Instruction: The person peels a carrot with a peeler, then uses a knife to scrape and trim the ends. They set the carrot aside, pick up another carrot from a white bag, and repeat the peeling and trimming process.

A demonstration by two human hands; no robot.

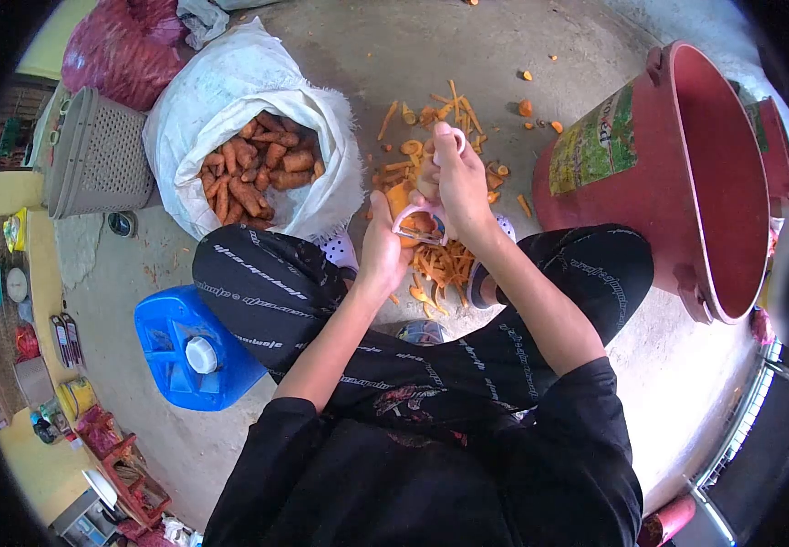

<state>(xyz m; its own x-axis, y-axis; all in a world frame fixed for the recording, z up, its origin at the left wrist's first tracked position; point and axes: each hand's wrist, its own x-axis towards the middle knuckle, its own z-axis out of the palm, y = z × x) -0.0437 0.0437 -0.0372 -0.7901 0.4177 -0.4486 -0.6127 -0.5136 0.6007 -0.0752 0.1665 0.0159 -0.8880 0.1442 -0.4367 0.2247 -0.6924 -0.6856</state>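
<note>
My left hand point(384, 248) is closed around an orange carrot point(399, 195) between my knees. In my right hand point(465, 190) is a peeler with a pale handle point(456, 139), and its wide head point(419, 222) lies against or just over the carrot. My fingers partly hide both the carrot and the handle. Below my hands, orange peelings point(440, 266) are heaped on the floor. To the left, a white woven sack point(221, 91) stands open, full of unpeeled carrots point(250, 173).
A large red bucket point(613, 196) stands at right by my knee. At left are a blue jerrycan point(171, 351), a grey basket point(107, 155) and a red mesh sack point(125, 59). Carrot pieces point(526, 108) are scattered on the concrete floor beyond my hands.
</note>
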